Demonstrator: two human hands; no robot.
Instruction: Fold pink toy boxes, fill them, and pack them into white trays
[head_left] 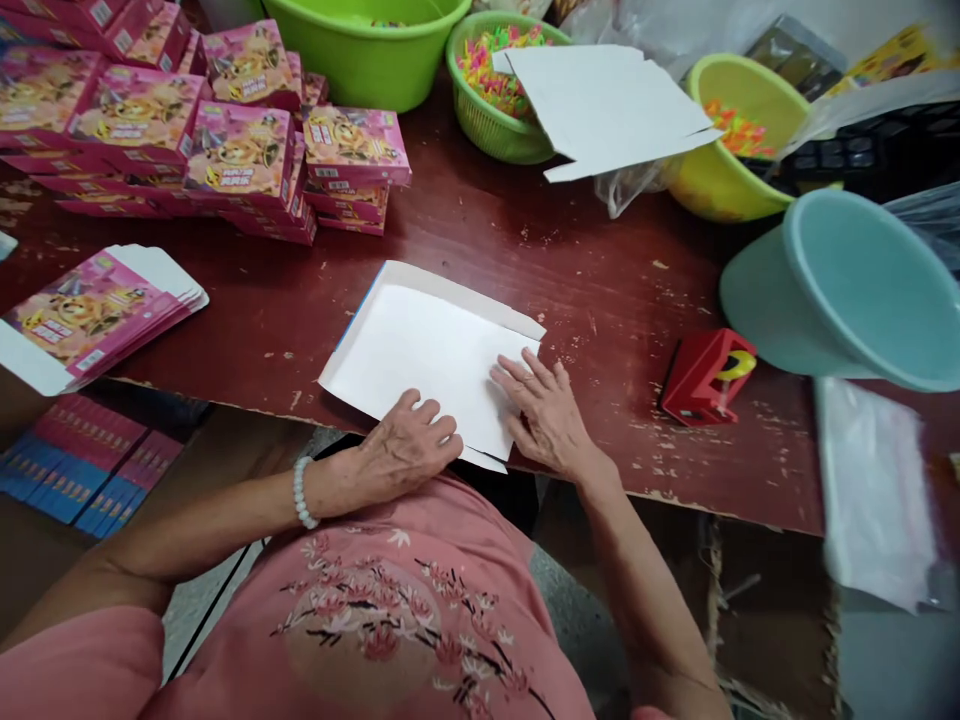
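Note:
A flat white carton blank [420, 350] lies blank side up near the front edge of the dark red table [525, 250]. My left hand [405, 445] rests on its near edge with the fingers curled under and pressing on the card. Beside it, my right hand [544, 410] lies flat on the blank's near right corner, fingers stretched out and spread. A white bead bracelet [301, 492] circles my left wrist.
Stacked pink printed boxes [240, 150] fill the back left, with a pile of flat pink blanks [90, 315] at the left edge. Green baskets of coloured bits [499, 85], a yellow-green bowl [731, 140], a pale blue basin [862, 290] and a red tape dispenser [705, 375] stand right.

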